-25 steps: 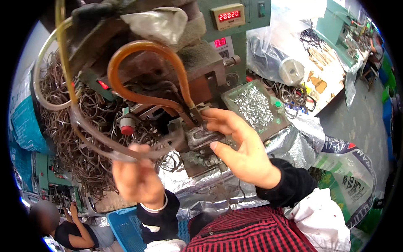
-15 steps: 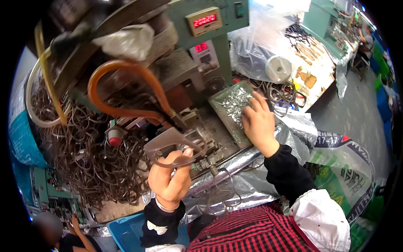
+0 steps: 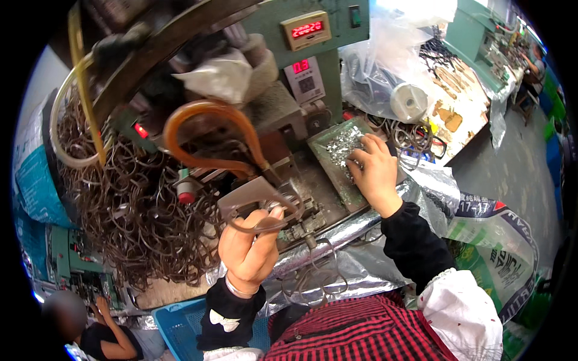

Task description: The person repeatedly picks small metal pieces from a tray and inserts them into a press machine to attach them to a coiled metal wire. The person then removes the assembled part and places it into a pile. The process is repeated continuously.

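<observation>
The left hand (image 3: 250, 249) is raised in front of the green machine (image 3: 283, 90), its fingers closed around a thin brown wire loop (image 3: 265, 216); the loop stands above the fingertips, curving from the thumb up to the grey metal fixture (image 3: 259, 192) at the machine's front, where its upper part lies against the plate; the grip is narrow, pinching the lower run of the loop. The right hand (image 3: 373, 171) lies well apart, to the right, palm down on a flat green tray (image 3: 328, 144) strewn with small shiny metal pieces (image 3: 343, 147); its fingers are curled onto the pieces, though whether any is pinched between them cannot be told. An orange hose (image 3: 211, 129) arches over the fixture; a large tangle of brown wire loops (image 3: 138, 210) hangs to the left of the left hand; crinkled silver foil (image 3: 361, 265) covers the bench edge below both hands, with a few loose loops (image 3: 313, 277) lying on it just beneath the left wrist; a blue crate (image 3: 180, 325) sits lower left, beside the person's dark sleeve.
</observation>
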A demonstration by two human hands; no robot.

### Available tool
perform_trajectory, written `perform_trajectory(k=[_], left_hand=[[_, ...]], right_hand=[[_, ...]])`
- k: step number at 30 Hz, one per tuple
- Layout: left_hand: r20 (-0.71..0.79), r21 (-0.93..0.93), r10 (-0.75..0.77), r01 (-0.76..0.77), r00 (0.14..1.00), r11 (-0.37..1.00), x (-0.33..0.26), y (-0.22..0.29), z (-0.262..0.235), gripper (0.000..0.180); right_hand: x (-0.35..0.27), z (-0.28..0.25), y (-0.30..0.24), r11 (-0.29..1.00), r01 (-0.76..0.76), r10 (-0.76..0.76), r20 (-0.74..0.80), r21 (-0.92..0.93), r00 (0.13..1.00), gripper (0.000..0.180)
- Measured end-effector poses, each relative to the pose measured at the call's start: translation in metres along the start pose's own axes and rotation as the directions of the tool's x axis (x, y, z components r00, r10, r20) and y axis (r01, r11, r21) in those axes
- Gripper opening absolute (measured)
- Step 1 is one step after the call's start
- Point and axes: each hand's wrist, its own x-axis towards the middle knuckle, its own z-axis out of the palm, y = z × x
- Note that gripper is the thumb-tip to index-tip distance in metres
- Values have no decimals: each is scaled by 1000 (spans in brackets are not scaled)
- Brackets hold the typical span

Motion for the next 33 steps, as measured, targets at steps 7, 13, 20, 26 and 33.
perform_trajectory(k=[7, 13, 20, 26, 33], left_hand=[[14, -1, -289, 289, 957, 957, -32, 27, -28, 41], [368, 233, -921, 971, -130, -44, -289, 109, -168, 42], [367, 75, -636, 703, -679, -707, -352, 213, -125, 47], [396, -4, -644, 701, -654, -714, -356, 202, -114, 46], [483, 77, -591, 704, -646, -706, -355, 183, -117, 45]], right_hand=[[10, 5, -1, 997, 37, -29, -97, 73, 995, 14], [-5, -12, 15, 931, -12, 57, -111, 365, 992, 9], [-1, 0, -7, 838, -166, 192, 5, 520, 981, 16], [-7, -11, 0, 827, -259, 261, 67, 500, 963, 15], [-6, -41, -25, 649, -267, 211, 169, 712, 963, 14]])
